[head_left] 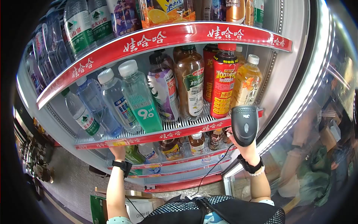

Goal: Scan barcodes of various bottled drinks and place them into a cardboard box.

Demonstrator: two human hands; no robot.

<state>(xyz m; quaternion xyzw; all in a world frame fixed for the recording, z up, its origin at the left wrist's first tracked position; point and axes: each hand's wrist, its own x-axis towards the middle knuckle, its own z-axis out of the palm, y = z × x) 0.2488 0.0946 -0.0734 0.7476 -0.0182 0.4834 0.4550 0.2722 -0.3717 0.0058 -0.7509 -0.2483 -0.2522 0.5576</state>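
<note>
My right hand [244,147] is closed around a black barcode scanner [245,125], its rounded head toward the shelf and its cable hanging down. Just beyond it stand a red bottle [225,80] and a bottle of amber drink [248,80] with a white cap. At the left end of the middle shelf, my left hand [118,151] is at the red shelf strip [171,132], just below a yellow tag [117,143]. Its fingers are hidden by the strip. Above it are a green 9.0 pH bottle [143,100] and clear water bottles [117,100].
An upper shelf with a red front strip [149,40] carries more bottles. Lower shelves hold bottles such as a white-capped one [196,143]. The glass door [309,149] stands at the right with reflections. A carton [140,209] is on the floor.
</note>
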